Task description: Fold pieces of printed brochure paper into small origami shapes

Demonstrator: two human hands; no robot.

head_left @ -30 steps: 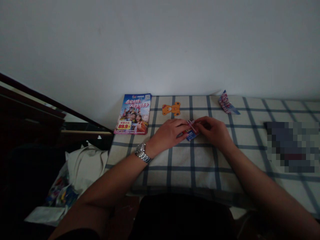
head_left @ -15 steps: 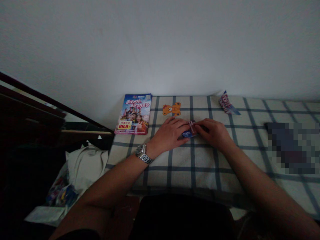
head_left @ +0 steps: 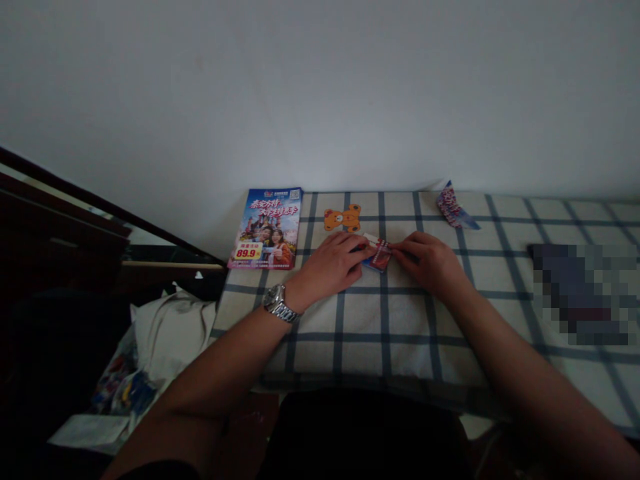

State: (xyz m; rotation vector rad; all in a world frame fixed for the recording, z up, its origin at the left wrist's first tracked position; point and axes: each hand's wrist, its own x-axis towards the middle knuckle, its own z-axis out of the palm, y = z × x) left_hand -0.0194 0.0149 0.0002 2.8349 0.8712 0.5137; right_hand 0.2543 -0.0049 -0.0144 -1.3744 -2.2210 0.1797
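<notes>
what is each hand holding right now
Left hand: closed, pinching the folded paper by its left edge.
Right hand: closed, pinching the folded paper's right edge.

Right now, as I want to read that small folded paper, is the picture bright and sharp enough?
Head view: dim, lower left almost black; the small folded red-and-blue paper held by the left hand and right hand is soft, its print unreadable; a pixelated block masks part of the blue-checked cloth at right.

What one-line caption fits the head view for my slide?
Left hand and right hand pinch a small folded paper on the checked cloth, beside a leaflet and bear sticker.
</notes>
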